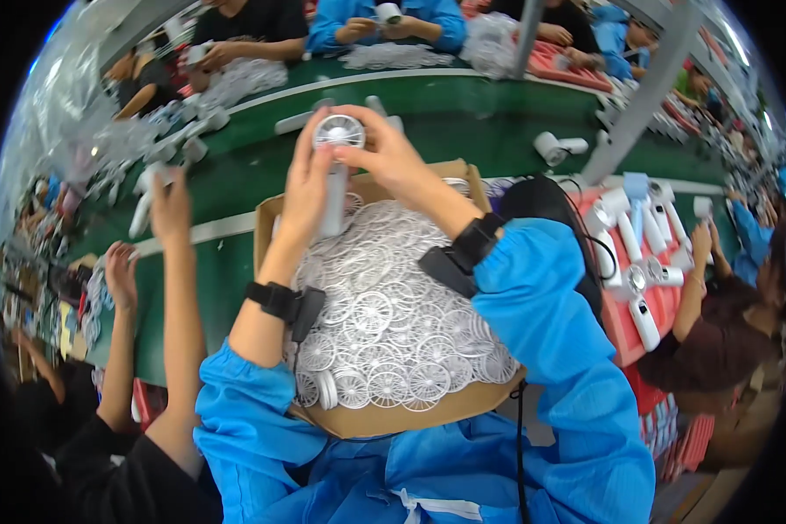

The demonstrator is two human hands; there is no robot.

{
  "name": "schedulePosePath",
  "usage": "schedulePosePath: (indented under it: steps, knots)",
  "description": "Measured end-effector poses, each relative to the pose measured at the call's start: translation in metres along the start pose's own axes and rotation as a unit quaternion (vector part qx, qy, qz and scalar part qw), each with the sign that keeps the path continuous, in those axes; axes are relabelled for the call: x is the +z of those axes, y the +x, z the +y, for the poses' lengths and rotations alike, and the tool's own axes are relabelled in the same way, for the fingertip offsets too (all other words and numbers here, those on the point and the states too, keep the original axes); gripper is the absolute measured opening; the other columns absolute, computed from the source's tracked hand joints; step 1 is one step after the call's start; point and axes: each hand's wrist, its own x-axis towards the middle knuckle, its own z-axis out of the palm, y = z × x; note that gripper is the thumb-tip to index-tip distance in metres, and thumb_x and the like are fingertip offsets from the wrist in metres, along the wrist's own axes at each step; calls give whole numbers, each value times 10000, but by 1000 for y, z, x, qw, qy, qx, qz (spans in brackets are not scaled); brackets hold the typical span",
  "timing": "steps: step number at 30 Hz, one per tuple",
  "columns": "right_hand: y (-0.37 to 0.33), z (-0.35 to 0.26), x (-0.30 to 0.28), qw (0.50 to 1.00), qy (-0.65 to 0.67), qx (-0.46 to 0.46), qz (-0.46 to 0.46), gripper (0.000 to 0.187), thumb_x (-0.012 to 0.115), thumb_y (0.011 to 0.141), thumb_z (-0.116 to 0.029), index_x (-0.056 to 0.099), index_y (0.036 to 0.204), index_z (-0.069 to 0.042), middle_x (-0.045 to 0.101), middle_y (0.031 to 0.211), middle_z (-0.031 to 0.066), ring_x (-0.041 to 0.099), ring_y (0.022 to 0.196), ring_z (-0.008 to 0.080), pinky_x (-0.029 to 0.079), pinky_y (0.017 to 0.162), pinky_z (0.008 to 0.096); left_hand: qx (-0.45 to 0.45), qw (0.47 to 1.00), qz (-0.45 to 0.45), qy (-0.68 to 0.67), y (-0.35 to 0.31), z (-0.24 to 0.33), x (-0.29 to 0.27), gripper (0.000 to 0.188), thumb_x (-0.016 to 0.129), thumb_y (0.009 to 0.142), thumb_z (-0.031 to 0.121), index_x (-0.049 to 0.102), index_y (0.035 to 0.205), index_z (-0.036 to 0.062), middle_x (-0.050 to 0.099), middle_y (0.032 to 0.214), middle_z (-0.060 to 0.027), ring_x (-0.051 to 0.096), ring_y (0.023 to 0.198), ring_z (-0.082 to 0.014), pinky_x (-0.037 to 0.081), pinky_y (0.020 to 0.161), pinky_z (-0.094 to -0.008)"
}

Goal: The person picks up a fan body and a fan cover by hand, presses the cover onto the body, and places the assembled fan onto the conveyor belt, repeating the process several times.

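Both my hands hold a white handheld fan (334,205) upright above the far end of a box. My left hand (308,170) wraps round its left side, with the thumb at the base of the round head. My right hand (380,153) closes on the head from the right, its thumb on the lower rim of the round spoked grille (339,131). Beneath my forearms, an open cardboard box (367,425) is heaped with white round fan grilles (375,310). My palms and the back of the fan are hidden.
A green conveyor belt (463,113) crosses beyond the box, carrying white fans (550,148). On the right, a pink tray (616,319) holds several white fans and a light-blue one. A co-worker's arm (179,288) reaches over the belt at left. A grey metal post (642,105) stands at right.
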Motion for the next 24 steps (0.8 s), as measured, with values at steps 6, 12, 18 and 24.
schedulePosePath:
  steps: [6, 12, 18, 24]
  knots:
    - [-3, -19, -22, 998, -44, 41, 0, 516, 613, 910, -223, 416, 1360, -61, 587, 1163, 82, 561, 1014, 126, 457, 849, 264, -91, 989, -78, 87, -2, 14, 16, 542, 508, 952, 207, 296, 1449, 172, 598, 851, -56, 577, 636, -109, 485, 484, -199]
    - [10, -34, -105, 933, -325, 154, -5, 594, 626, 870, -404, 484, 1327, -52, 637, 1131, 140, 591, 1075, 244, 459, 905, 336, -186, 977, 85, 61, 14, -9, -6, 532, 511, 943, 212, 314, 1434, 150, 604, 847, -76, 606, 691, -182, 521, 602, -286]
    - [-44, -37, -285, 478, -830, 287, 35, 498, 686, 725, -330, 600, 1138, -67, 650, 1054, 187, 639, 960, 352, 525, 779, 456, -47, 878, 24, 476, 3, -43, -45, 395, 566, 848, 237, 578, 1209, 79, 647, 945, -205, 600, 894, -383, 474, 844, -443]
    - [-78, -16, -342, 626, -701, 341, 27, 780, 748, 704, -264, 403, 1370, -49, 620, 1078, 261, 617, 990, 379, 495, 834, 439, -81, 864, -56, 494, -2, -41, -26, 331, 592, 824, 208, 638, 1123, 73, 665, 992, -178, 610, 933, -331, 482, 828, -405]
